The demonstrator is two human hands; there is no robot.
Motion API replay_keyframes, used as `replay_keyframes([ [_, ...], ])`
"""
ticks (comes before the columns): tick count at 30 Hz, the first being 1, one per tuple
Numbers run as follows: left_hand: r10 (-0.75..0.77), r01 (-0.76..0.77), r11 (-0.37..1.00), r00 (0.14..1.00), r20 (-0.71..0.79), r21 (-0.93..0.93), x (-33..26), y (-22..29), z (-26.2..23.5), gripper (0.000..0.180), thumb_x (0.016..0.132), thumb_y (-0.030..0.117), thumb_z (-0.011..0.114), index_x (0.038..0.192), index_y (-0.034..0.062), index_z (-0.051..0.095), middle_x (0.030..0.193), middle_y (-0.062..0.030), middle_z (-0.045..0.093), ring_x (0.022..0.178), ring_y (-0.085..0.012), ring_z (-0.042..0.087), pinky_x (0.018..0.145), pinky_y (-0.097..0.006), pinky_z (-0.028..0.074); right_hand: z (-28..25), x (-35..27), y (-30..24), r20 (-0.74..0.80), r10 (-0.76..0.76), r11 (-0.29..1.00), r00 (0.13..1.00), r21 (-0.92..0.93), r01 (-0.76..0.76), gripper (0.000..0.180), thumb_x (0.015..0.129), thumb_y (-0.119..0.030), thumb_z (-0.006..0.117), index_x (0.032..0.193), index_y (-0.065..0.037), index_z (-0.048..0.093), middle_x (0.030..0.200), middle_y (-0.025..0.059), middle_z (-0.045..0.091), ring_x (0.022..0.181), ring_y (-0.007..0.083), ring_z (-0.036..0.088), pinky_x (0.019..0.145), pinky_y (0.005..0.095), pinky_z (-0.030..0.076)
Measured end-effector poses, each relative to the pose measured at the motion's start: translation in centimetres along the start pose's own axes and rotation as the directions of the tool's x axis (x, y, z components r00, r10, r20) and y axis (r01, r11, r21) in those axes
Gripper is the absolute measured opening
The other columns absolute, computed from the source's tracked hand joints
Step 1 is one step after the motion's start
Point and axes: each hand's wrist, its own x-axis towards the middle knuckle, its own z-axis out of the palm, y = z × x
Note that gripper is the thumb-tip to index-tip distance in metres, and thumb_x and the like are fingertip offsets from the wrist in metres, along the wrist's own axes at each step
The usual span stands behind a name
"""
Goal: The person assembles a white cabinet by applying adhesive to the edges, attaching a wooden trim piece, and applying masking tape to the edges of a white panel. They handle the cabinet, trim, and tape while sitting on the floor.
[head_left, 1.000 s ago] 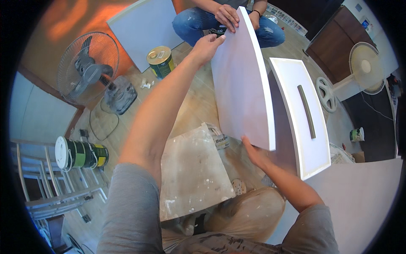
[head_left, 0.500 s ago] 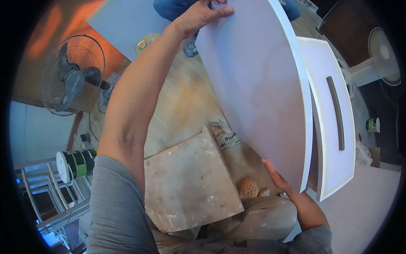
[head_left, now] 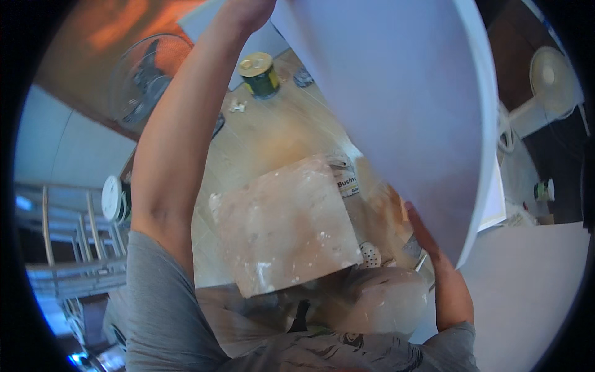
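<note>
Grey short-sleeved T-shirt (head_left: 155,310), dark print at front; forearms bare.

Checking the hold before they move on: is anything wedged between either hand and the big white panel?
Nothing visible. The left hand grips the large white flat panel at its top edge, and the right hand presses bare against its lower edge.

Pale wooden floor (head_left: 279,133) with a paint tin (head_left: 260,75), a paint-spattered square board (head_left: 284,223), a standing fan (head_left: 149,80).
</note>
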Motion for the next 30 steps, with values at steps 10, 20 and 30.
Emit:
replay_keyframes([
  [10,0.024,0.046,0.931,0.982,-0.185,0.362,0.5,31.5,-2.3,0.086,0.091,0.069,0.067,0.123,-0.0106,0.067,0.114,-0.0200,0.072,0.105,-0.0240,0.068,0.089,-0.034,0.053,-11.0,-8.6,-13.7,0.027,0.023,0.939,0.999,0.343,-0.031,0.049,0.089,-0.032,0.082,0.120,0.003,0.067,0.114,0.0163,0.069,0.103,0.0278,0.065,0.095,0.0402,0.053],
  [20,-0.371,0.402,0.569,0.904,-0.212,0.718,-6.0,22.3,1.4,0.094,0.077,0.072,0.078,0.131,-0.0038,0.066,0.119,-0.0214,0.071,0.107,-0.0323,0.071,0.096,-0.041,0.054,-0.2,-20.7,-14.0,0.319,0.190,0.510,0.929,0.776,-0.371,0.046,0.093,-0.036,0.079,0.115,0.002,0.066,0.106,0.0113,0.069,0.095,0.0211,0.065,0.086,0.0375,0.054],
  [30,-0.815,0.738,0.316,0.533,-0.227,0.596,-13.8,6.9,1.5,0.104,0.071,0.071,0.083,0.130,-0.0122,0.062,0.117,-0.0260,0.071,0.103,-0.0344,0.072,0.097,-0.046,0.054,7.9,-21.0,-10.4,0.574,0.124,0.389,0.809,0.722,-0.572,0.026,0.097,-0.027,0.074,0.098,-0.002,0.067,0.089,0.0020,0.066,0.078,0.0146,0.061,0.071,0.0319,0.051],
])
